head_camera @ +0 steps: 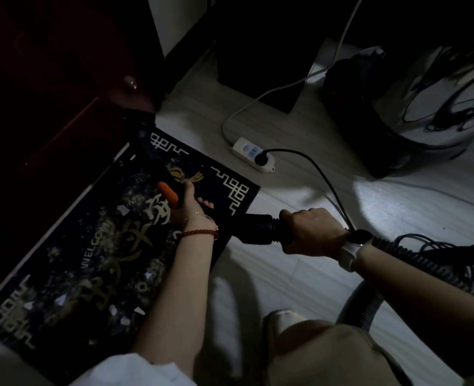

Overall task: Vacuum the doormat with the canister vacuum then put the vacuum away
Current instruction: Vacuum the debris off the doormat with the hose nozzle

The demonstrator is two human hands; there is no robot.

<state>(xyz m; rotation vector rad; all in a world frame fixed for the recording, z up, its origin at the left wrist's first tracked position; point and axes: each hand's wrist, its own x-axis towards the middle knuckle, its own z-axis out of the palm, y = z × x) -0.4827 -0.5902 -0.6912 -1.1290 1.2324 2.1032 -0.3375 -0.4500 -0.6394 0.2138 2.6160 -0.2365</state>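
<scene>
Dim pale floor carries the doormat, reading "WELCOME", by the dark door. My left hand holds the wand, fingers curled, steering its nozzle; my right hand grips the hose cuff. Canister vacuum stands well apart, plugged into a power strip.

Dark gold-patterned doormat lies flat; steel canister vacuum stands beyond.
</scene>
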